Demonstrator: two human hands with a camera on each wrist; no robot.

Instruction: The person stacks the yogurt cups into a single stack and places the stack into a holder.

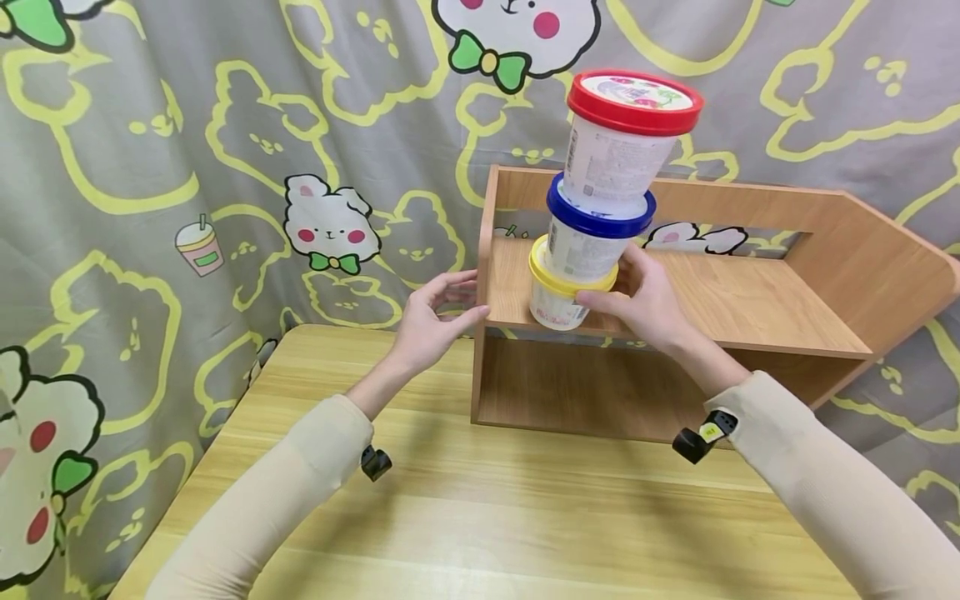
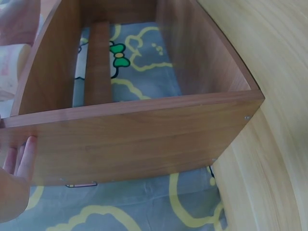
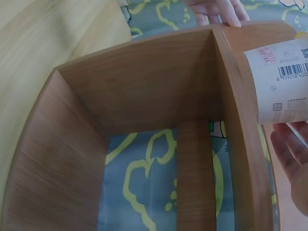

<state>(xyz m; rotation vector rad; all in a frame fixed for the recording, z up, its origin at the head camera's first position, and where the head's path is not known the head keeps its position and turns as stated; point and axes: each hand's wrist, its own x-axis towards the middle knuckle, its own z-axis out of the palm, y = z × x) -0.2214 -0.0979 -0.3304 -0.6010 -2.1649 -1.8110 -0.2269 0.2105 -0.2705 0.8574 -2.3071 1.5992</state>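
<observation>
Three white paper tubs stand stacked and tilted: a red-lidded tub (image 1: 618, 158) on top, a blue-lidded tub (image 1: 585, 250) in the middle and a yellow-lidded tub (image 1: 555, 307) at the bottom. My right hand (image 1: 648, 300) grips the yellow-lidded tub from its right side, thumb near the lid, at the front of the upper board. In the right wrist view a tub's barcode label (image 3: 284, 82) shows beside the fingers. My left hand (image 1: 435, 321) touches the left side panel (image 2: 134, 139) of the wooden shelf (image 1: 757, 292), fingers along its outer face and thumb at its front edge.
The two-level shelf stands at the back of a light wooden table (image 1: 450, 500). Behind it hangs a grey curtain (image 1: 247, 167) with yellow outlines and rabbit faces. The shelf's right side panel (image 1: 885, 250) slopes down toward the front.
</observation>
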